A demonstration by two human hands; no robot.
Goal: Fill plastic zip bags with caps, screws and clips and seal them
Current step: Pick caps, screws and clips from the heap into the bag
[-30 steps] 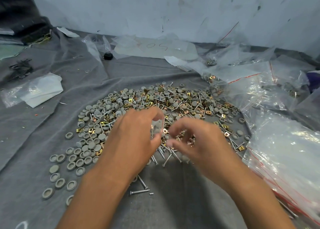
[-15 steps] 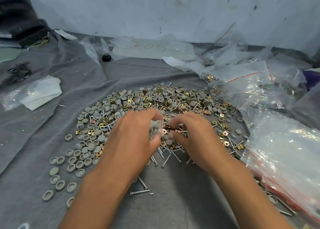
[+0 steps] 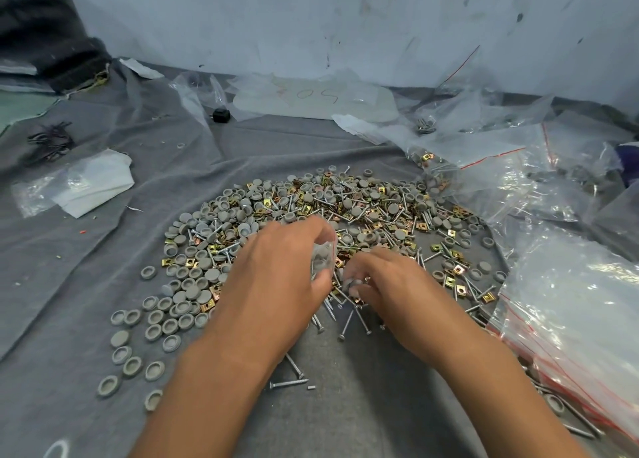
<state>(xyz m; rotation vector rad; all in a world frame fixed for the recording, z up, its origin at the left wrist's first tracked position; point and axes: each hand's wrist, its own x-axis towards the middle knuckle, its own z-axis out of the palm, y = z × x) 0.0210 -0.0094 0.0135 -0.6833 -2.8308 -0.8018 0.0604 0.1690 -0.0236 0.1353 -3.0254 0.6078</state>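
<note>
A wide heap of grey round caps (image 3: 193,281), silver screws (image 3: 349,322) and gold square clips (image 3: 460,269) lies on the grey cloth (image 3: 103,284). My left hand (image 3: 276,277) grips a small clear zip bag (image 3: 323,255) upright over the heap; grey caps show inside it. My right hand (image 3: 387,284) sits just right of the bag, low on the pile, its fingertips curled around a few small parts. What exactly it pinches is blurred.
Clear zip bags with red seal lines (image 3: 570,302) pile up at the right, some holding parts (image 3: 432,167). A flat plastic sheet (image 3: 311,98) lies by the wall. A white folded bag (image 3: 90,184) and black ties (image 3: 48,143) lie left.
My right hand dropped from beside the bag's mouth down onto the pile and gathered parts. The left hand kept the bag nearly still.
</note>
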